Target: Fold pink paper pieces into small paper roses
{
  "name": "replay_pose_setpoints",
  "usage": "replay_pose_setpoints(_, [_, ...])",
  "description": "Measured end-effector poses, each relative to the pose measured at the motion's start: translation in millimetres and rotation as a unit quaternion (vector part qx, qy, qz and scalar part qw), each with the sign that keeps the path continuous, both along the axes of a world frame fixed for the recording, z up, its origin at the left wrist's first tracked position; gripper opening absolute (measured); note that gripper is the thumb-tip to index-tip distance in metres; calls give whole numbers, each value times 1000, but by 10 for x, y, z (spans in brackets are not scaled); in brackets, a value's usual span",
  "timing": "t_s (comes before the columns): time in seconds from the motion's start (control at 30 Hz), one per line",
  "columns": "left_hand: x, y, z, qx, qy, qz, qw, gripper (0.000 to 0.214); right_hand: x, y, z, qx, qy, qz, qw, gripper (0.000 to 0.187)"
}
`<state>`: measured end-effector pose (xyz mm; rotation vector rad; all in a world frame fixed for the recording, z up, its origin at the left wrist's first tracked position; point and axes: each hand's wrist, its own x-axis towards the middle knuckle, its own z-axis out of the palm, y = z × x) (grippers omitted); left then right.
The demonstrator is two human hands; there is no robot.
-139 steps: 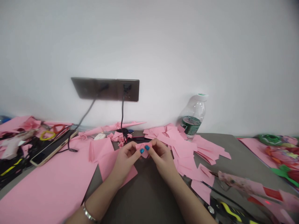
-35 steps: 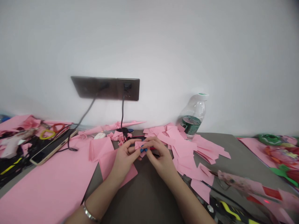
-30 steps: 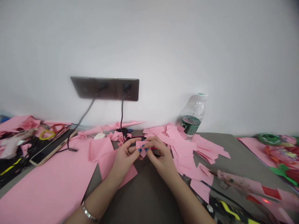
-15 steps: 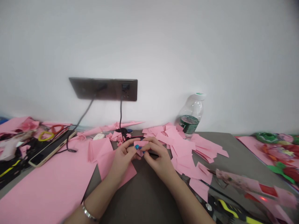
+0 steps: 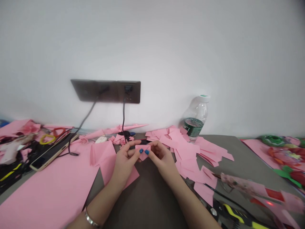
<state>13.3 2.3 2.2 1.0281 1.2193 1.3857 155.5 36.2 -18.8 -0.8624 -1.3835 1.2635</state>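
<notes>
Between my two hands, above the grey table (image 5: 147,203), is a small folded piece of pink paper (image 5: 143,147) with a pointed lower edge. My left hand (image 5: 125,160) pinches its left side, the blue-nailed thumb lying on the front face. On the other side my right hand (image 5: 163,160) grips it the same way, thumb close beside the left one. The fingers behind the paper are partly hidden. Under my left forearm and wrist lie pink paper squares (image 5: 107,162).
Many cut pink paper pieces (image 5: 186,149) are spread to the right, before a tilted plastic bottle (image 5: 195,119). A large pink sheet (image 5: 52,187) and a phone (image 5: 53,152) lie left. A glue gun (image 5: 257,187) with a red light and yellow-black tool (image 5: 233,213) sit right. Cords hang from a wall socket (image 5: 106,91).
My right hand's fingers have shifted from over the paper's top to behind its right side. Both thumbs now press side by side on the front, and more of the paper shows.
</notes>
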Motion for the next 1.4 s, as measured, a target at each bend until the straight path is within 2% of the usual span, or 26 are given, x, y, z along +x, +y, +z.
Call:
replay_pose_setpoints(0.23, [5,-11,-3,6,4,-2,1000,36,12,-6,20,-30,-34,-6,999,34])
replay_pose_setpoints(0.43, [23,-3,16,2,-24,-20,1000,50,7,-24,57,-7,-11,4,1000,28])
replay_pose_setpoints(0.63, [6,9,17,-1,-24,-9,1000,42,-2,-33,30,14,-7,5,1000,24])
replay_pose_setpoints(0.77, [7,33,-42,22,-80,-3,997,40,8,-53,51,76,-37,-43,995,17])
replay_pose_setpoints(0.83, [14,50,-88,41,-119,-8,992,42,21,-72,91,145,-74,-107,981,13])
replay_pose_setpoints(0.9, [26,59,-126,45,-146,-19,988,44,32,-96,133,219,-115,-163,955,14])
replay_pose_setpoints(1.03, [55,46,-123,-20,-186,-44,981,31,33,-145,160,308,-191,-191,912,16])
replay_pose_setpoints(1.13, [68,37,-59,-70,-252,-80,962,24,23,-153,135,330,-255,-197,887,17])
replay_pose_setpoints(1.2, [70,38,-17,-76,-287,-95,950,23,17,-144,119,337,-283,-194,876,17])
replay_pose_setpoints(1.4, [61,44,-20,-52,-309,-60,948,11,15,-116,106,322,-293,-172,884,13])
